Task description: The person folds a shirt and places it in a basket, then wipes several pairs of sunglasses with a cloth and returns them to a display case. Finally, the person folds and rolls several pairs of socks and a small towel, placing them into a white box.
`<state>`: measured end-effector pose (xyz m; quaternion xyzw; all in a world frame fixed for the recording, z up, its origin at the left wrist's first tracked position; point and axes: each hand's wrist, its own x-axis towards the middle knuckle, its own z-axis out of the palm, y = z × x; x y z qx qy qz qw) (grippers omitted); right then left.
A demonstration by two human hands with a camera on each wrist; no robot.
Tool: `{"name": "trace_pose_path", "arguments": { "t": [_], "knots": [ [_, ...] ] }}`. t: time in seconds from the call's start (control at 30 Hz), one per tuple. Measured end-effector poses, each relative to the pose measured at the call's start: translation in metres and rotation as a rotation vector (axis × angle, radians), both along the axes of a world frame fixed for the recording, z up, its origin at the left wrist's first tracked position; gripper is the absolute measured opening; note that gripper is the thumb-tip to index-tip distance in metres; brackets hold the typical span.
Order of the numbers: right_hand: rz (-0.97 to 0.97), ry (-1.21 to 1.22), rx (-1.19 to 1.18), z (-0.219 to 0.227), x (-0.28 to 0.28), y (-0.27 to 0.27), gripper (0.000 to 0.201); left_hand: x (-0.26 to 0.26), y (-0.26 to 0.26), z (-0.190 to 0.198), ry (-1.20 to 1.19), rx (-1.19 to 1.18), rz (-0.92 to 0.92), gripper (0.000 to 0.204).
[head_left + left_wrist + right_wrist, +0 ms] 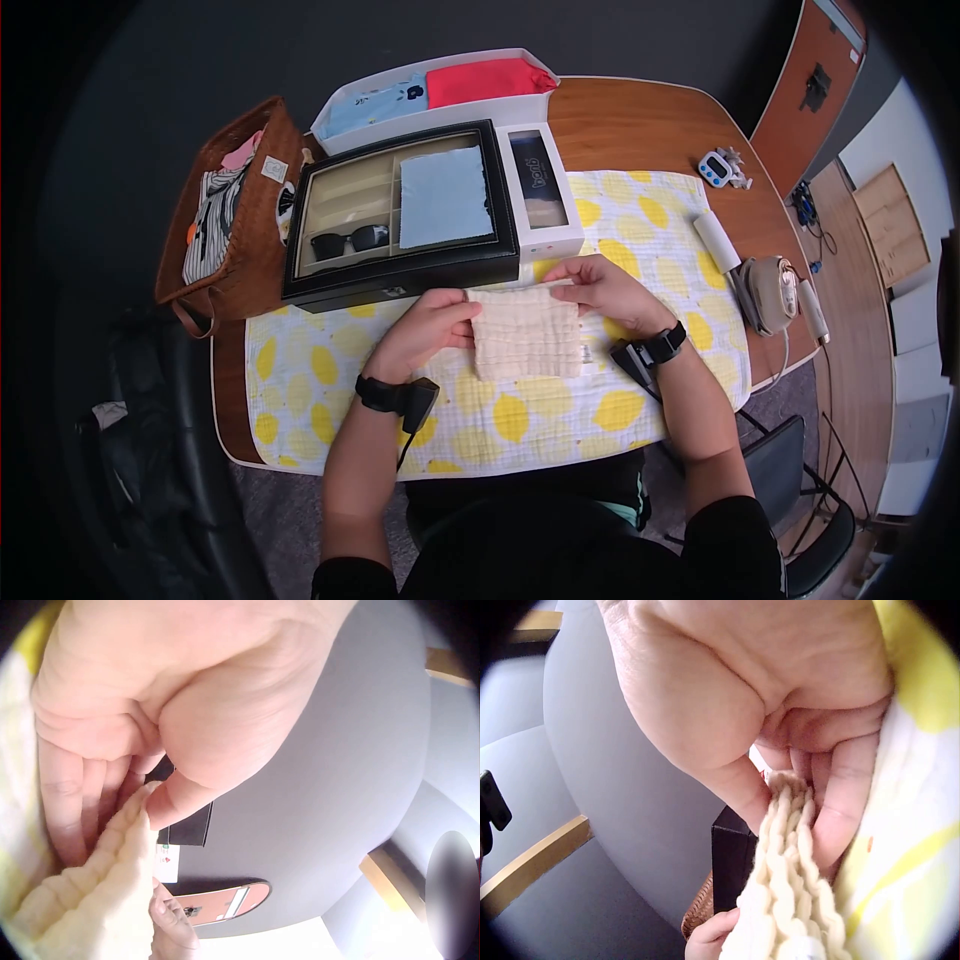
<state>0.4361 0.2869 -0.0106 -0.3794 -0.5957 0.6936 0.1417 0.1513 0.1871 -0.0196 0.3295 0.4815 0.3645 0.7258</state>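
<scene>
A folded cream gauze cloth (528,340) is held over the lemon-print cloth (470,420), in front of the black case. My left hand (430,328) pinches its left side, thumb on top and fingers underneath. At the upper right corner, my right hand (608,295) pinches it between thumb and fingers. Several stacked, wavy-edged layers of the gauze cloth (787,862) show in the right wrist view. In the left wrist view my left thumb (176,799) presses on the near edge, and my left fingers reach behind it.
Behind the hands stands a black glass-lidded case (400,270) with sunglasses (350,241) and a light blue cloth (445,197). Beside it are a white window box (565,235), a white tray (380,121) of folded fabrics and a brown basket (255,240). A timer (715,168) and beige pouch (768,295) lie right.
</scene>
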Motion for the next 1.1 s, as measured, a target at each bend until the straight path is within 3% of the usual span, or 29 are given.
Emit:
{"name": "trace_pose_path", "arguments": {
  "t": [1.1],
  "knots": [
    [-0.025, 0.035, -0.042, 0.0, 0.001, 0.0, 0.015, -0.004, 0.002, -0.009, -0.114, -0.015, 0.019, 0.023]
  ]
}}
